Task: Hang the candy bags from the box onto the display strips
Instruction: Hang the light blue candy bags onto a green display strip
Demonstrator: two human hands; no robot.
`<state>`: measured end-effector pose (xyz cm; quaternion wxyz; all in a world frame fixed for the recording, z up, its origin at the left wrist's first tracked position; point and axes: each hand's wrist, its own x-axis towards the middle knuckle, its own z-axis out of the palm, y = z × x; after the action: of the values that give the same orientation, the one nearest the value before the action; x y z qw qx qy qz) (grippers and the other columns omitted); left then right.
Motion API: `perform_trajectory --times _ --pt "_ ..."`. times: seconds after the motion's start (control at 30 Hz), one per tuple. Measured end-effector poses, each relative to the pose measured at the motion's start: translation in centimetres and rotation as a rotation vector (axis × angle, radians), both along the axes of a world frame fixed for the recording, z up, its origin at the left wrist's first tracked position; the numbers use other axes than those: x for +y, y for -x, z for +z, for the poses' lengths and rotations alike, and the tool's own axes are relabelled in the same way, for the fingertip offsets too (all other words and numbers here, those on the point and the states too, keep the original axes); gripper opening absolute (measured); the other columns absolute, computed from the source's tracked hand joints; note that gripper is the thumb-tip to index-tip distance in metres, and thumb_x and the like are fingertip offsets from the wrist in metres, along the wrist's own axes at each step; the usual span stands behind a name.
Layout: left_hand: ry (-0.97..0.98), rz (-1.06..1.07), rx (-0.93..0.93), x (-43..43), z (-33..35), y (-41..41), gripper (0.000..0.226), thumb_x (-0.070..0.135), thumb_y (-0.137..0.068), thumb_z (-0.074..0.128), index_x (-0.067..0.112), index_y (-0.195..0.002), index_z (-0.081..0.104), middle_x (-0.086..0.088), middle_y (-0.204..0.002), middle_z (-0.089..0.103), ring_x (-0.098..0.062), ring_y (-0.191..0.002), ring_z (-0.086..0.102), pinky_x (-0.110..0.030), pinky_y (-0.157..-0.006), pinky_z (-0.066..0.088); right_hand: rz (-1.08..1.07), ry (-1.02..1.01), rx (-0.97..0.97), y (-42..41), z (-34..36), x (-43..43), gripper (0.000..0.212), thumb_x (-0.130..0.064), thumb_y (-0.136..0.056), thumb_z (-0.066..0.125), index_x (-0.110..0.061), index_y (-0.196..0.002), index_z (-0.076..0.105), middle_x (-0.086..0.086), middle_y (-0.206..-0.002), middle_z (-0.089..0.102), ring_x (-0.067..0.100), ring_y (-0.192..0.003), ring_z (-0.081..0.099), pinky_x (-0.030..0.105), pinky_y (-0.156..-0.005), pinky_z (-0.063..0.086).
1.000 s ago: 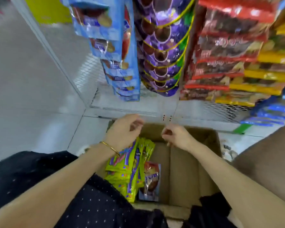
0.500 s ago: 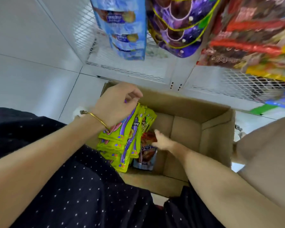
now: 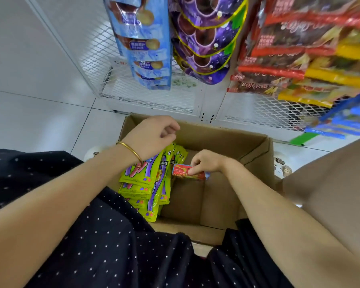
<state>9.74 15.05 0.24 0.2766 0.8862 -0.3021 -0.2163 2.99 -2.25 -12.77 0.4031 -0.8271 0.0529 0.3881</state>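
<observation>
Now, from our head view, our right hand (image 3: 204,163) pinches the red candy bag (image 3: 187,173) by its top edge inside the box (image 3: 256,148); it looks light, crinkly, floppy. Our left hand (image 3: 150,138) clutches the green bags (image 3: 148,179).

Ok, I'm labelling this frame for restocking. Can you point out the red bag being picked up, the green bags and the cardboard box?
red bag (image 3: 185,172): head view, on its red top edge.
green bags (image 3: 148,179): head view, on the front of the top bag.
cardboard box (image 3: 256,154): head view, on its right inner wall.
</observation>
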Motion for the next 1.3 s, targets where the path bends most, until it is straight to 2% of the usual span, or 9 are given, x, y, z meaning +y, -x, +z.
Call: perform_trajectory --times 0.17,0.3,0.37,0.47,0.67,0.83,0.97,1.17,1.3 --pt "-0.062 -0.112 0.073 -1.0 0.0 0.7 0.038 0.022 -0.084 0.066 0.013 -0.120 0.057 0.001 -0.107 0.059 -0.012 -0.092 0.056 -0.023 -0.083 0.044 -0.058 0.037 -0.225 -0.8 9.3 -1.9 0.012 -0.018 -0.082 0.071 -0.012 -0.074 0.064 -0.003 -0.064 0.055 0.001 -0.053 0.047 0.009 -0.049 0.034" --pt "0.126 -0.034 0.087 -1.3 1.7 0.6 0.021 0.015 -0.082 0.068 0.005 -0.100 0.065 -0.008 -0.091 0.063 -0.019 -0.085 0.057 -0.036 -0.082 0.046 -0.097 0.057 -0.398 -0.7 15.3 -2.2 0.018 -0.019 -0.081 0.071 -0.001 -0.081 0.069 0.002 -0.066 0.061 0.001 -0.054 0.050 0.013 -0.054 0.038" --pt "0.254 0.010 0.073 -1.0 3.8 0.3 0.020 0.018 -0.079 0.066 0.003 -0.092 0.066 -0.004 -0.081 0.058 -0.017 -0.079 0.055 -0.033 -0.078 0.046 -0.115 0.067 -0.487 -0.5 17.8 -2.2 0.021 -0.022 -0.081 0.070 -0.002 -0.075 0.069 0.005 -0.068 0.061 0.006 -0.060 0.050 0.022 -0.057 0.038" --pt "0.338 0.053 0.033 -0.1 7.0 -0.3 0.003 0.008 -0.084 0.065 0.007 -0.087 0.065 -0.008 -0.080 0.058 -0.013 -0.072 0.053 -0.020 -0.068 0.044 -0.161 0.032 -0.653 -0.3 21.4 -1.9 0.018 -0.024 -0.083 0.068 -0.016 -0.068 0.064 -0.005 -0.068 0.057 0.000 -0.059 0.050 0.015 -0.056 0.037" --pt "0.543 0.116 -0.090 2.5 17.2 -2.6 0.015 0.011 -0.080 0.069 0.024 -0.078 0.061 -0.017 -0.080 0.060 -0.017 -0.075 0.054 -0.034 -0.071 0.045 -0.305 0.031 -1.177 -1.1 30.7 1.0 0.003 -0.012 -0.083 0.068 -0.010 -0.085 0.069 -0.008 -0.077 0.062 -0.007 -0.072 0.055 0.007 -0.064 0.037" --pt "0.684 0.115 -0.234 3.6 27.1 -4.8 0.012 0.012 -0.088 0.059 0.020 -0.081 0.063 0.007 -0.075 0.065 0.005 -0.064 0.058 -0.013 -0.060 0.048 -0.350 0.111 -1.538 -3.6 39.3 2.8 0.011 -0.010 -0.084 0.067 -0.004 -0.093 0.071 -0.004 -0.082 0.060 -0.002 -0.078 0.050 0.003 -0.068 0.035" --pt "0.866 0.225 -0.351 3.0 34.5 -8.0 0.020 0.024 -0.095 0.050 0.013 -0.106 0.061 0.002 -0.098 0.062 -0.009 -0.088 0.059 -0.023 -0.070 0.054 -0.326 0.083 -1.616 -5.3 45.5 3.3 0.012 -0.011 -0.089 0.060 -0.007 -0.097 0.069 0.001 -0.085 0.058 0.007 -0.077 0.051 0.007 -0.069 0.037" --pt "0.902 0.277 -0.441 -0.6 42.2 -13.9 0.026 0.030 -0.095 0.049 0.011 -0.111 0.057 -0.003 -0.110 0.061 -0.013 -0.100 0.059 -0.034 -0.088 0.051 -0.403 0.016 -1.677 -10.2 52.6 3.3 0.008 -0.010 -0.085 0.065 -0.018 -0.085 0.063 -0.017 -0.073 0.055 -0.003 -0.068 0.051 0.005 -0.064 0.038" --pt "1.078 0.234 -0.096 -2.2 45.0 -15.7 0.035 0.034 -0.098 0.041 0.014 -0.078 0.061 0.005 -0.062 0.070 -0.013 -0.063 0.066 -0.029 -0.067 0.051 -0.475 0.036 -1.676 -13.4 55.9 2.5 0.012 -0.010 -0.087 0.063 -0.015 -0.081 0.054 -0.016 -0.073 0.048 -0.004 -0.067 0.044 0.002 -0.061 0.035"
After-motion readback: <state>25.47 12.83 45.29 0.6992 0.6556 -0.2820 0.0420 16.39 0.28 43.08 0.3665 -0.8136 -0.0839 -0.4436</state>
